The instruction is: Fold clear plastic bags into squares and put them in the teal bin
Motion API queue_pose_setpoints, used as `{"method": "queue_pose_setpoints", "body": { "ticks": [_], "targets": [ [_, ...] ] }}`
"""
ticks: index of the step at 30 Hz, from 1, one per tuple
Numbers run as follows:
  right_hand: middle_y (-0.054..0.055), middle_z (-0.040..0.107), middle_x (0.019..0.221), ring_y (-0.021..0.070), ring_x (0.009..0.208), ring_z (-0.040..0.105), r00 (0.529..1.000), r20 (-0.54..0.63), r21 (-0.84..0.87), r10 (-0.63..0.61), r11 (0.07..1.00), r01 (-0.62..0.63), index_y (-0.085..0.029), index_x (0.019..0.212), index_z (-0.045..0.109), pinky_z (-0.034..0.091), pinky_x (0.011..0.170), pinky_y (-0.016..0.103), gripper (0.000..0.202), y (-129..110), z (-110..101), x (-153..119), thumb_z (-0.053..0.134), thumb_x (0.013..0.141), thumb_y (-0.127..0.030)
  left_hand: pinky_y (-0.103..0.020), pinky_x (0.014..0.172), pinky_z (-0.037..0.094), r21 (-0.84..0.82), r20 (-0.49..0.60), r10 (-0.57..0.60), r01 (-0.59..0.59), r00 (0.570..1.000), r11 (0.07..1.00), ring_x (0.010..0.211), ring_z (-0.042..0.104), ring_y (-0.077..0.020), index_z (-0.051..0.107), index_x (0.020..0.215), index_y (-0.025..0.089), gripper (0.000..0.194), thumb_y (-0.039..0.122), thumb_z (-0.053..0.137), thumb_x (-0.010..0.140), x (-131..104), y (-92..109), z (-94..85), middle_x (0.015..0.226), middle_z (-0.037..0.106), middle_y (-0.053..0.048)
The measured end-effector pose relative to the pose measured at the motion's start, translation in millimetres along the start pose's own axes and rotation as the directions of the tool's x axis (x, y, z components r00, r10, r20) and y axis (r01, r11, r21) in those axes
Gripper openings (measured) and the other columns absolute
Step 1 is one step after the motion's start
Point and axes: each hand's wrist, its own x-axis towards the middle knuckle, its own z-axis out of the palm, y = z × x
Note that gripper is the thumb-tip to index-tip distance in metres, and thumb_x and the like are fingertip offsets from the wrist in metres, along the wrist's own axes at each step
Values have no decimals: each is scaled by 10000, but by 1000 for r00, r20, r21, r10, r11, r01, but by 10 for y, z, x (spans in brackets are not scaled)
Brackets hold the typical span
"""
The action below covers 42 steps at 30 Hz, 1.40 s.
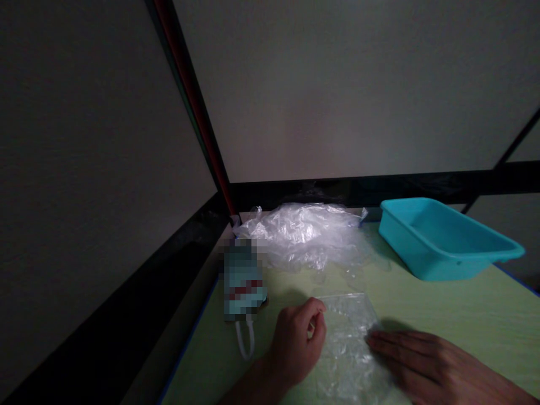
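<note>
A clear plastic bag (350,343) lies flat on the green table (455,309), between my two hands. My left hand (297,340) is closed at the bag's upper left edge, thumb and forefinger pinched together on that edge. With its fingers stretched out together, my right hand (422,363) lies flat, fingertips on the bag's right edge. Behind the bag, a crumpled heap of clear plastic (304,230) rests along the back of the table.
An open turquoise basin (439,253) stands at the back right. At the left lies a blurred-out item (244,281) with a white loop strap (246,340). Pale wall panels with dark edging rise behind and to the left.
</note>
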Motion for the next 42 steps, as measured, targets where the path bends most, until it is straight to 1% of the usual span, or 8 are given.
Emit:
{"method": "queue_pose_setpoints", "body": {
  "ticks": [4,10,18,23,30,33,39,42],
  "targets": [
    [96,597,1151,231,982,606,1000,5,18,8,1000,-9,-104,1075,602,553,772,313,307,-7,34,-15,525,819,-256,-179,471,362,7,-11,5,-5,1000,1000,489,531,-105,515,727,176,147,98,396,761,-3,-11,3,532,528,25],
    [98,604,1144,215,998,597,996,-68,95,58,994,-51,-112,1099,590,538,799,292,316,-9,71,-33,516,829,-256,-181,470,369,3,2,-18,18,1000,1000,493,538,-110,515,713,174,149,102,395,764,8,17,-12,534,537,20],
    [105,593,1144,233,961,616,1000,14,-5,-10,1000,10,-97,1053,613,570,735,301,301,-9,31,-18,523,817,-261,-184,480,381,-11,15,-35,35,999,999,498,542,-112,518,716,175,157,100,390,769,16,27,-17,539,542,17],
    [99,595,1145,221,959,618,1000,4,2,-19,1000,19,-89,1088,590,573,723,286,319,9,30,-42,523,818,-245,-182,484,380,-13,8,-20,20,1000,1000,492,542,-109,528,735,175,163,89,393,762,1,20,-13,544,542,20],
    [100,601,1148,201,948,624,997,-24,64,73,995,-71,-99,1104,572,558,743,286,290,7,128,-76,467,862,-218,-179,464,364,3,8,-21,21,1000,1000,479,530,-107,526,724,177,162,90,395,762,14,19,-11,531,540,20],
    [90,629,1113,182,926,633,987,-65,144,146,980,-136,-123,1076,586,548,751,269,270,2,146,-70,432,883,-232,-174,461,361,-15,3,-27,27,1000,1000,473,526,-104,529,724,181,164,87,398,758,16,23,-12,524,536,24],
    [82,647,1080,177,937,624,967,-52,331,249,918,-218,-162,1121,556,519,788,283,297,15,196,-111,402,892,-272,-162,425,322,-75,11,-59,60,998,995,456,509,-94,526,733,183,145,94,413,752,20,0,1,530,556,28],
    [56,665,1031,175,923,627,936,-45,430,348,853,-296,-207,1115,556,509,791,276,273,19,208,-118,429,883,-275,-155,414,308,-164,9,-118,118,993,979,437,486,-86,522,739,178,131,96,421,734,40,-10,10,512,548,36]
  ]
}}
